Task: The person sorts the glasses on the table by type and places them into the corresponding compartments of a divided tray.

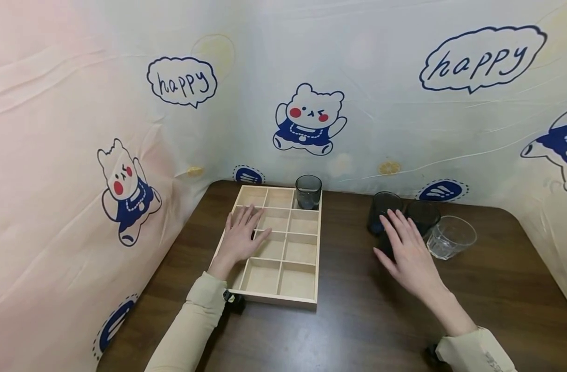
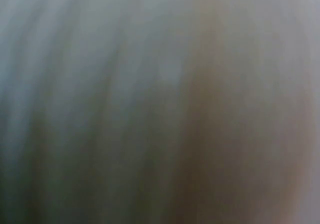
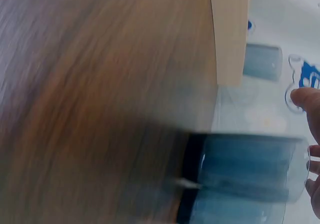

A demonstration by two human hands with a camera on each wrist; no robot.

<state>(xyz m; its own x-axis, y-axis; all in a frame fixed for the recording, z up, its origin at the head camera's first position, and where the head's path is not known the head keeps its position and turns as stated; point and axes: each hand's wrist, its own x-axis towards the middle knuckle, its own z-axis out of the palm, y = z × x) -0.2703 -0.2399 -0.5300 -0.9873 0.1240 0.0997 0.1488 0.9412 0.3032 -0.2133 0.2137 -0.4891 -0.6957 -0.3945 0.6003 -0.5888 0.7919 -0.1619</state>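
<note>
My left hand (image 1: 240, 238) lies spread over the left side of a pale wooden compartment tray (image 1: 283, 299). The left wrist view is only blur. A smoky glass (image 1: 308, 192) stands upright in the tray's back right compartment, also visible in the right wrist view beyond the tray's wall. To the right, my right hand (image 1: 406, 254) hovers over a group of dark glasses with fingers extended. Of these, one dark glass (image 1: 381, 217) shows beyond the fingertips, another (image 1: 425, 212) beside it, and a nearer one is mostly hidden under the hand. Fingers and thumb (image 3: 306, 97) appear near the rims in the right wrist view.
A clear glass (image 1: 450, 238) stands right of the dark ones. Everything sits on a dark brown wooden table (image 1: 353, 330). Behind and to the left hangs a printed cloth (image 1: 246, 119) with bears and "happy" bubbles, meeting the table's edges.
</note>
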